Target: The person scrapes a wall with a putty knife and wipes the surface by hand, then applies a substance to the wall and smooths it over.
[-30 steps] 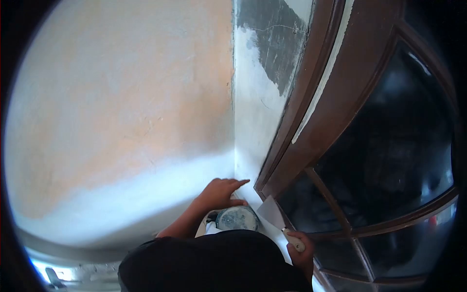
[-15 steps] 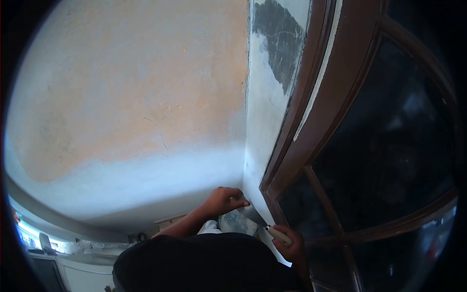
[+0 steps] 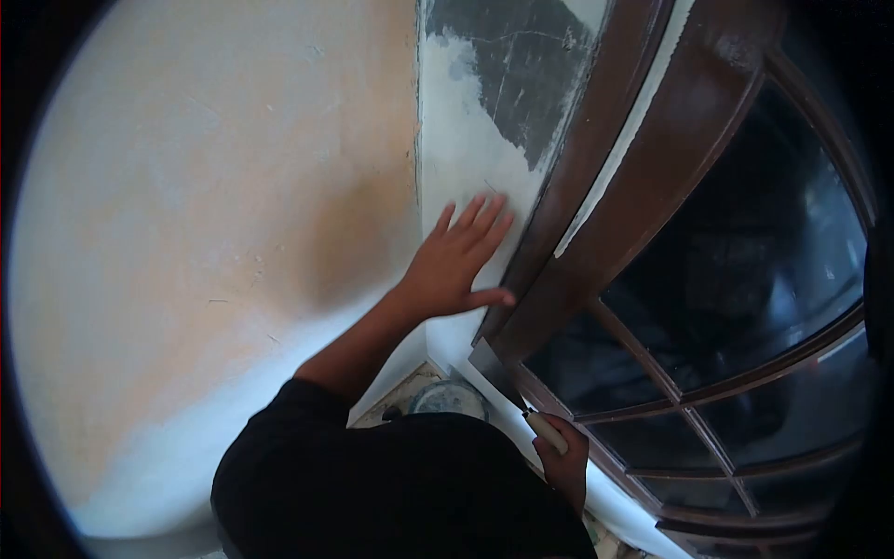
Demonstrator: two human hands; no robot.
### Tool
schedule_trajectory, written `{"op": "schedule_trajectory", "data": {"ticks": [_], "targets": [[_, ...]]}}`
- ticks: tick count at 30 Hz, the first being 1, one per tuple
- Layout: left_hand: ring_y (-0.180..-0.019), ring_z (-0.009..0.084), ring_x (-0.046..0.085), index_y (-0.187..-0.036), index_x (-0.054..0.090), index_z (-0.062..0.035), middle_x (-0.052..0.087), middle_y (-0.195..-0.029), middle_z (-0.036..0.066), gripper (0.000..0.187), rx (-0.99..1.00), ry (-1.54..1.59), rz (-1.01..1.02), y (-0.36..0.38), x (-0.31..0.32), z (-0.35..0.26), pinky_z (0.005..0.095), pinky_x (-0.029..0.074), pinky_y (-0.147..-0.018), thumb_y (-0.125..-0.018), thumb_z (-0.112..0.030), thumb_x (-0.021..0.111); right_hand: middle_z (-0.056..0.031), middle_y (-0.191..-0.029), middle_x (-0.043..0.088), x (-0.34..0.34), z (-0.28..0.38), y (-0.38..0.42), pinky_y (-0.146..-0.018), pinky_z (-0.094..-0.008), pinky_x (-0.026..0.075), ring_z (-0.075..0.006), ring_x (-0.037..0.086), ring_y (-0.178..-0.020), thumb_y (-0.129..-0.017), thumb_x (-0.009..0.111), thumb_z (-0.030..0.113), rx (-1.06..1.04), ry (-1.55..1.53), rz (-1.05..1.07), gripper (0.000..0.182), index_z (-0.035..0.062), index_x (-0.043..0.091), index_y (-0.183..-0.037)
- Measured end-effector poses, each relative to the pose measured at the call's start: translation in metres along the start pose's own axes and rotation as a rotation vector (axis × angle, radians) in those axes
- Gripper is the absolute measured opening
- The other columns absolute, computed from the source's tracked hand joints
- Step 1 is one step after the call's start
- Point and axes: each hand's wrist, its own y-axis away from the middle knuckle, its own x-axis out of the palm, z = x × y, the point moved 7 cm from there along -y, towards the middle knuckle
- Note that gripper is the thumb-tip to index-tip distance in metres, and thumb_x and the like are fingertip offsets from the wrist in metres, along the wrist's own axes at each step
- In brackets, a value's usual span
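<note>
- Seen from the wearer's head, a room corner: a broad wall [image 3: 214, 177], mottled peach and pale grey and whiter low down, meets a narrow pale wall [image 3: 456, 140] with a dark grey, cracked patch [image 3: 535, 88] near its top.
- A small piece of floor [image 3: 380, 410], mottled and light, shows at the foot of the corner.
- Counted: two hands, one scraper, one round container, one brown wooden frame and at least five dark glass panes.
- The left hand [image 3: 447, 270] is raised in front of the narrow wall, back of the hand toward the viewer, its fingers [image 3: 472, 212] spread wide and holding nothing; whether they touch the wall cannot be told.
- The right hand [image 3: 568, 461], lower and to the right, has its fingers closed around the pale handle of the scraper [image 3: 500, 373]. The blade points up and left, beside the bottom corner of the wooden frame [image 3: 689, 140].
- The frame fills the right side around the glass panes [image 3: 745, 261], with a ragged-edged whitish strip [image 3: 629, 135] along it.
- The round container [image 3: 449, 399], greyish on top, sits low in the corner.
- A black shirt [image 3: 391, 484] blocks the bottom centre, hiding the container's lower part; the left forearm covers some of the broad wall.
</note>
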Motion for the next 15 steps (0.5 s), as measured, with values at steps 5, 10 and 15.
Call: {"op": "schedule_trajectory", "data": {"ticks": [5,10,15], "targets": [[-0.145,0.0420,0.027,-0.148,0.031,0.0056,0.031,-0.154,0.026,0.109,0.118,-0.134,-0.300,-0.046,-0.003,0.011,0.0628,0.016,-0.114,-0.077,-0.073,0.058,-0.0116,-0.103,0.070,0.021,0.005,0.011,-0.081,-0.0309,0.052,-0.0174,0.066,-0.087,-0.084,0.068,0.007,0.000,0.084,-0.092,0.035,-0.0008,0.065,-0.118],[-0.146,0.0398,0.027,-0.146,0.033,0.0064,0.032,-0.154,0.026,0.109,0.107,-0.192,-0.353,-0.045,0.001,0.012,0.0640,0.014,-0.114,-0.078,-0.076,0.055,-0.0114,-0.103,0.068,0.022,-0.016,0.018,-0.075,-0.0289,0.052,-0.0147,0.064,-0.081,-0.085,0.068,0.006,0.156,0.029,-0.156,0.031,-0.0004,0.065,-0.115],[-0.146,0.0389,0.027,-0.148,0.035,0.0026,0.031,-0.156,0.021,0.109,-0.008,-0.073,-0.277,-0.036,-0.014,0.005,0.0641,0.016,-0.113,-0.076,-0.076,0.057,-0.0086,-0.096,0.067,0.007,-0.018,0.001,-0.069,-0.0260,0.050,-0.0122,0.059,-0.072,-0.087,0.064,0.004,0.100,0.011,-0.141,0.024,-0.0003,0.064,-0.111]]}}
